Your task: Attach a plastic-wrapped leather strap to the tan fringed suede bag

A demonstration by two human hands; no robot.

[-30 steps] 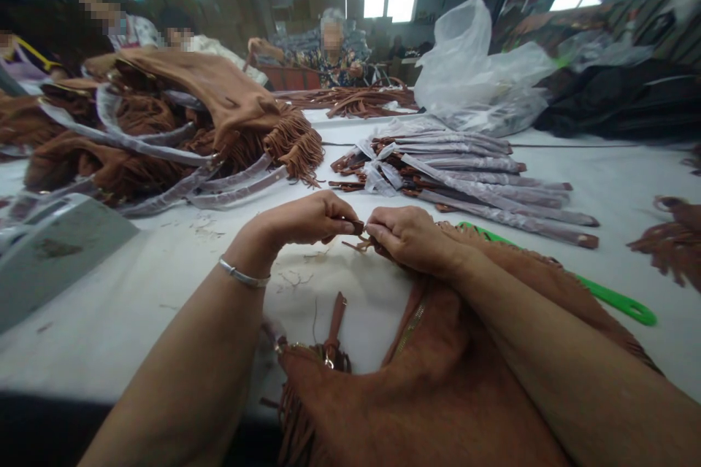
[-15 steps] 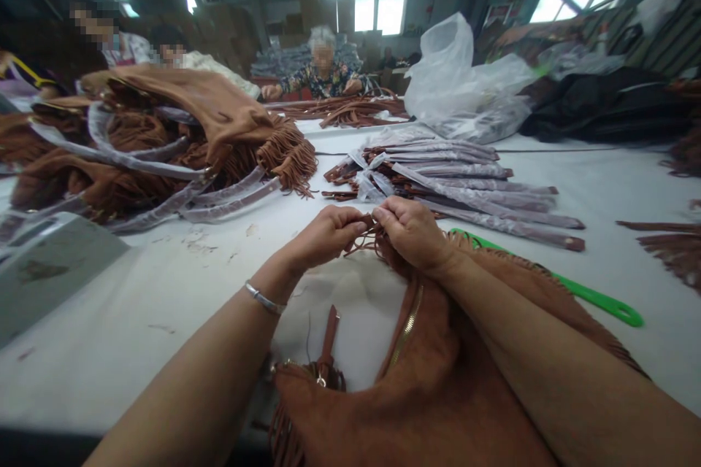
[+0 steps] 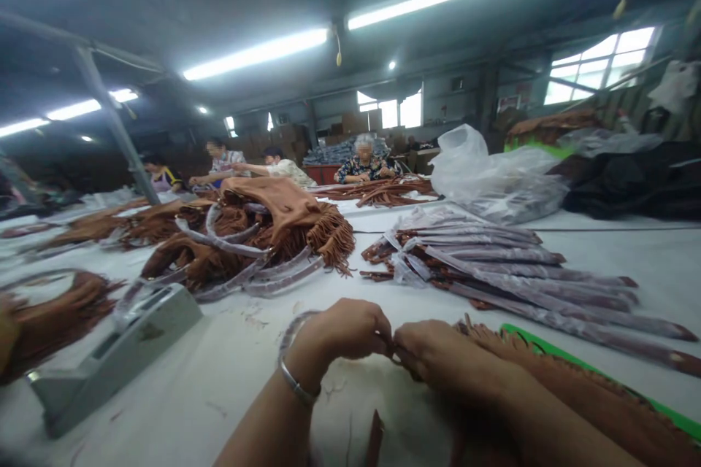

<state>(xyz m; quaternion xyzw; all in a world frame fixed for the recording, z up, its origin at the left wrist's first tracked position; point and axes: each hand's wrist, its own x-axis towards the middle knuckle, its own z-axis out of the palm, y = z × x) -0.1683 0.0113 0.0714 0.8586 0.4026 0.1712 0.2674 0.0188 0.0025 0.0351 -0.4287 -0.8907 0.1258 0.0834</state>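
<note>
My left hand (image 3: pixel 353 332), with a silver bangle at its wrist, is closed in a pinch. It meets my right hand (image 3: pixel 435 350), whose fingers are closed too. Between them shows a small end of brown leather strap (image 3: pixel 399 360), mostly hidden by the fingers. Below and right of my right hand lies a brown suede bag (image 3: pixel 553 379) with a fringed edge; much of it is under my forearm or out of view. A narrow brown leather tab (image 3: pixel 374 438) stands near the bottom edge. Behind my left wrist curves a plastic-wrapped handle (image 3: pixel 290 332).
Plastic-wrapped straps (image 3: pixel 509 263) lie bundled ahead. Fringed bags (image 3: pixel 279 208) are piled at left, beyond a grey tape dispenser (image 3: pixel 125 350). A green strip (image 3: pixel 520 336) runs beside the bag. Clear plastic bags (image 3: pixel 482 168) stand behind. Several people work across the table.
The view has tilted up and shifted left, so the hands and bag sit lower and ceiling lights show. Both hands stay together at the strap; the left wrist is now more bent.
</note>
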